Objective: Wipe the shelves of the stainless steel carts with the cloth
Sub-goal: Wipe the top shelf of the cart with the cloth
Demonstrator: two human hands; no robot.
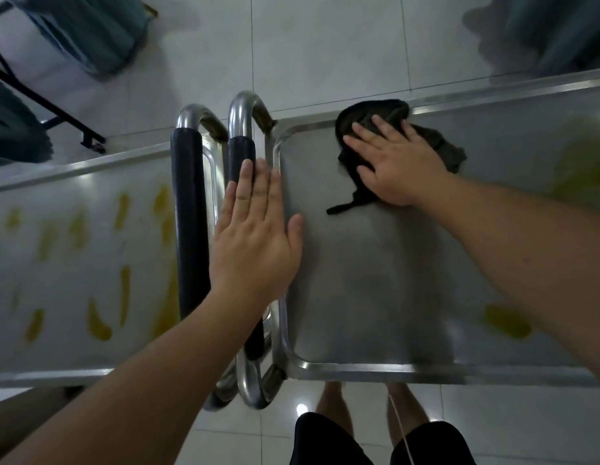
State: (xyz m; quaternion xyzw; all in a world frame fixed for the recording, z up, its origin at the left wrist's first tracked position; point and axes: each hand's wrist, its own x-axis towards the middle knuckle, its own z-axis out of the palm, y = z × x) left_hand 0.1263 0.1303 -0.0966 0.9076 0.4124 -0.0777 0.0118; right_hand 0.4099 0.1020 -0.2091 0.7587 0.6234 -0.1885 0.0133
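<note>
In the head view, a dark cloth (392, 129) is pressed flat onto the top shelf of the right-hand stainless steel cart (375, 280) near its far rim by the right hand (397, 162), whose fingers are spread straight and curled round nothing. The left hand (255, 236) is laid flat, fingers straight and together, across that cart's left rim and the black-sleeved handle (241, 156) beside it. Yellow smears (100, 323) are seen on the left cart's shelf (73, 196), and more yellow smears are seen at the right cart's right end.
</note>
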